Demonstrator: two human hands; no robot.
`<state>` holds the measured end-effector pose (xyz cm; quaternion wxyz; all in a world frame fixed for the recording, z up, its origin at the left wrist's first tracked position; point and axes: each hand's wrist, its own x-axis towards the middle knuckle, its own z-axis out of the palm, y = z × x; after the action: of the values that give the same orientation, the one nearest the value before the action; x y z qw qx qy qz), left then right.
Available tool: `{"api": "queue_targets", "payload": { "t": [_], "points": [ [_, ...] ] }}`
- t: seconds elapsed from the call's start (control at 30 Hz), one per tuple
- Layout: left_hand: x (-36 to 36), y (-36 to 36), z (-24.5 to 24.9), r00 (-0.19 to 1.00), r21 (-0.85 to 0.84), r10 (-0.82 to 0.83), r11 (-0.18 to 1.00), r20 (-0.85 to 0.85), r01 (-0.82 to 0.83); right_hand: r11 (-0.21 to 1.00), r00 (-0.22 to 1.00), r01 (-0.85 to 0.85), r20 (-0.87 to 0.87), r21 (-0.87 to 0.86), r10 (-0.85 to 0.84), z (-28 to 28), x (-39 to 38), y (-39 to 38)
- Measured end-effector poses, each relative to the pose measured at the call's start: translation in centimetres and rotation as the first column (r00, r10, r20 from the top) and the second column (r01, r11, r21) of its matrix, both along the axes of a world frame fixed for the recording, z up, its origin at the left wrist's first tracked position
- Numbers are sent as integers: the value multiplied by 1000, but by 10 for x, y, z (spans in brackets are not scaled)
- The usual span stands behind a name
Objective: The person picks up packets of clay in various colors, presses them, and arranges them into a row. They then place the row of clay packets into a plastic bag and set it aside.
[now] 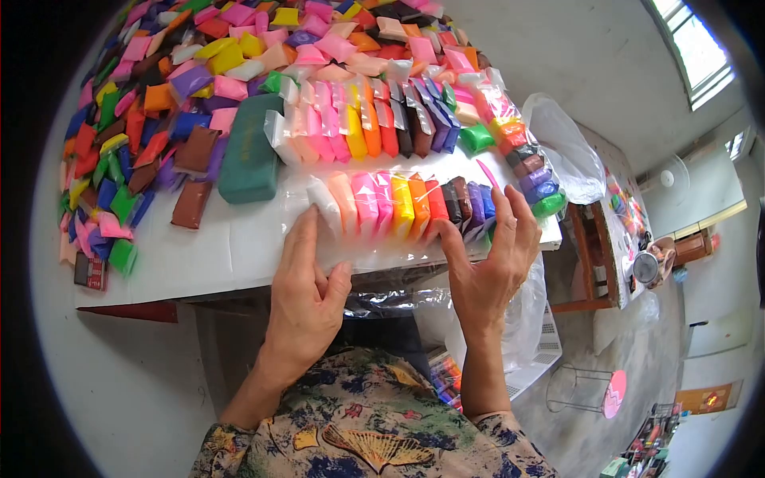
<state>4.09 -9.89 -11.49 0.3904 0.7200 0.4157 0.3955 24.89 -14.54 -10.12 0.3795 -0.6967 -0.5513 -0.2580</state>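
Note:
A row of small coloured packets (402, 211) in a clear plastic bag lies near the table's front edge, running from white through pink, yellow and red to dark colours and blue. My left hand (307, 295) is open, its outstretched fingers touching the white end of the row. At the opposite end, my right hand (494, 263) has its fingers spread, thumb against the front of the packets and fingertips by the blue end. Loose clear film hangs over the table edge between both hands. Behind the row stands a second bagged row (370, 123) in similar colours.
A dark green box (253, 151) stands left of the rows. Loose coloured packets (191, 84) are heaped across the back and left. Another bagged row (526, 155) lies at right, beside a white plastic bag (562, 151). A pink-topped stool (613, 394) stands on the floor.

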Motion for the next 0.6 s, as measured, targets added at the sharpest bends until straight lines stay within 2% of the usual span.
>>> {"api": "queue_targets", "payload": {
  "t": [0.43, 0.47, 0.6],
  "points": [
    [-4, 2, 2, 999, 0, -34, 999, 20, 34, 1000, 999, 7, 34, 22, -8, 7, -18, 8],
    [-4, 2, 2, 999, -5, -37, 999, 26, 37, 1000, 996, -7, 86, 3, 7, 8, -17, 8],
    [-5, 2, 0, 999, 7, -39, 999, 29, 38, 999, 997, -25, 70, -44, 28, 7, -23, 12]
  ]
}}
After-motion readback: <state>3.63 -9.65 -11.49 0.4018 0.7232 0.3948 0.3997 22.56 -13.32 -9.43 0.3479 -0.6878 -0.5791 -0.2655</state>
